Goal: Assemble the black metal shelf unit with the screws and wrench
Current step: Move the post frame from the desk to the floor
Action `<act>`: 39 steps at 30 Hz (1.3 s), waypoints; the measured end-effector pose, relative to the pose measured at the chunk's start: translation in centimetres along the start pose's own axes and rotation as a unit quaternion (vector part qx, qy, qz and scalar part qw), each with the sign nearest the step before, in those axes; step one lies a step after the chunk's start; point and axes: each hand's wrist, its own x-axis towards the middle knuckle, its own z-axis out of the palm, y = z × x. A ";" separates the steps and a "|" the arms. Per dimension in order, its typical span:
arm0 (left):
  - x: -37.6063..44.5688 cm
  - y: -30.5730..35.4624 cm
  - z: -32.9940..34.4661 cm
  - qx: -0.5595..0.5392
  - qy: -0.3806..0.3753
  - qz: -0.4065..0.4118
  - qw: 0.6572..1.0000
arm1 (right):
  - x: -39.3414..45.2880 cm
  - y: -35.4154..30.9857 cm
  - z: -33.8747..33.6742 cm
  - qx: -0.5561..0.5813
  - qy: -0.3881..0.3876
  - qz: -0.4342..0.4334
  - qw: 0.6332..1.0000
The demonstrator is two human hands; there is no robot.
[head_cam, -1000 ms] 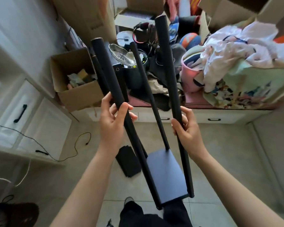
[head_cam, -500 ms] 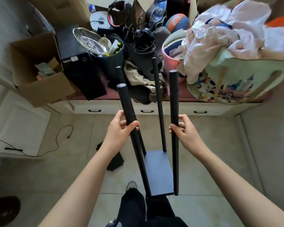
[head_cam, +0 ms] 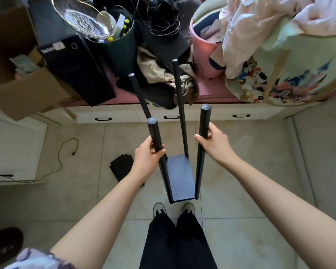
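Status of assembly, read left to right.

Black flat part: lies on the tiled floor left of the frame, apart from it. Looks like an unfitted shelf panel; cannot confirm.

Left hand: grip closed round the near-left pole, thumb across the front, a little below its capped top.

Shelf unit: four black poles stand upright from one bottom shelf plate, which sits on or just above the floor directly ahead of the person's shoes; contact not discernible. Far-left pole and far-right pole rise free, nothing joined to them above the plate.

Right hand: grip closed round the near-right pole, fingers wrapped behind it, at roughly matching height.

Judgement: base tier and four uprights appear joined, so the first stage is done. No upper shelves are fitted; those remain. Screws and wrench are not in view, so tightness of the existing joints cannot be assessed. Roughly early-to-middle progress. Present action reads as positioning or steadying the frame.
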 end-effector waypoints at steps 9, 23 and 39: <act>6.1 -5.3 3.2 0.031 0.037 -0.034 0.998 | 4.9 4.3 4.2 0.030 -0.003 0.064 0.997; 7.7 -14.5 7.9 0.017 0.090 -0.119 0.989 | 5.2 12.1 10.7 0.087 0.021 0.131 0.987; 7.4 -18.8 10.1 0.026 0.082 -0.110 0.990 | 4.8 16.5 12.5 0.030 -0.003 0.119 0.992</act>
